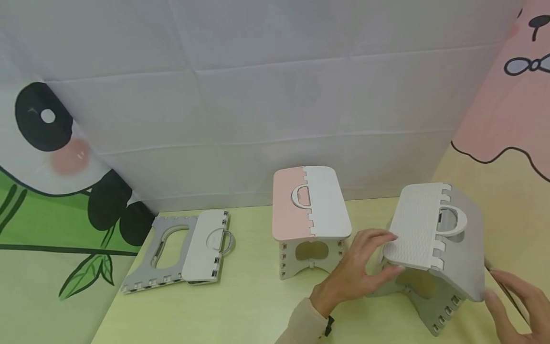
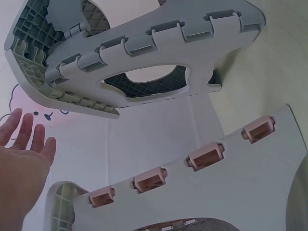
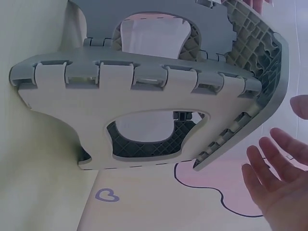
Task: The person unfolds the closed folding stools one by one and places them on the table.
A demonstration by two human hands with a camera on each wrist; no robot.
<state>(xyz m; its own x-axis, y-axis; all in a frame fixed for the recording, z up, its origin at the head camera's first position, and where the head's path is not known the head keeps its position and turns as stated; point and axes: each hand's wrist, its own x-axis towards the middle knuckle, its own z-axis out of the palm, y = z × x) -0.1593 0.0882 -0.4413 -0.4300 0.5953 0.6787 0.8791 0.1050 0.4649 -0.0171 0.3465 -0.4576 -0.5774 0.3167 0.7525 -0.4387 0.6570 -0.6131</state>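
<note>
At the right of the head view a white and grey folding step stool (image 1: 414, 224) stands on its legs, its top peaked along the hinge line, a white carry handle (image 1: 455, 222) at the middle. My left hand (image 1: 358, 267) is beside the white half, fingers extended and fingertips overlapping its edge in that view; in the left wrist view the fingers (image 2: 36, 134) are apart from the stool. By the grey half's lower corner is my right hand (image 1: 522, 306), fingers loosely spread and holding nothing. In the right wrist view the stool's ribbed underside (image 3: 255, 53) shows.
A pink and white folding stool (image 1: 292, 210) stands unfolded to the left of my left hand. Farther left, a grey and white stool (image 1: 206, 248) lies folded nearly flat on the pale yellow table (image 1: 249, 306). A white cloth wall (image 1: 266, 105) rises behind them.
</note>
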